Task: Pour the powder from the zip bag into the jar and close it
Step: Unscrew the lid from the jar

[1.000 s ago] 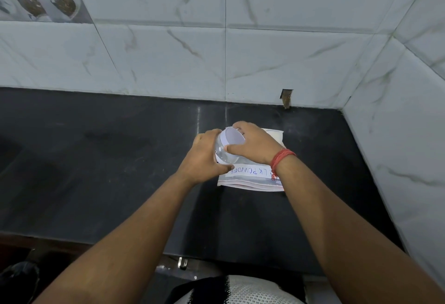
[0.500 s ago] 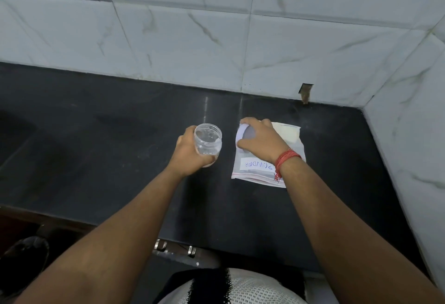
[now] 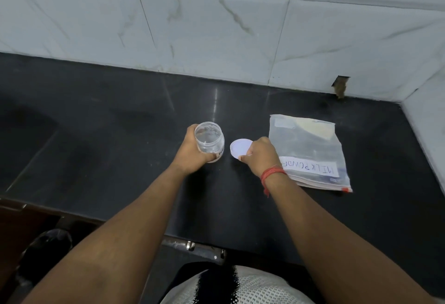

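Left hand (image 3: 192, 153) is wrapped round the clear jar (image 3: 209, 140), fingers closed on its side, thumb side toward the cam. Jar is upright, mouth open, looks empty, sitting at or just above the counter; can't tell if the base touches. It's a bit left of frame center.

Right hand (image 3: 261, 156) pinches the white lid (image 3: 239, 148) by its right edge, fingers closed on it. Lid lies flat w/ its round face up, just right of the jar, a small gap betw. them. Can't tell if it's resting on the counter or held a hair above. A red thread band (image 3: 273, 173) sits on the right wrist.

Zip bag (image 3: 310, 149) lies flat on the counter, right of center, just beside the right hand, w/ the wrist covering its lower left corner. White label near its lower edge reads "MILK POWDE…", upside down from here. Pale powder shows in the bag's upper right corner. Red zip tab at the lower right corner.

Black counter (image 3: 108, 135) runs across the middle of the frame; white marble tiles (image 3: 216, 26) fill the top & right side. A small hole in the wall (image 3: 340, 86) sits at upper right, above the bag.
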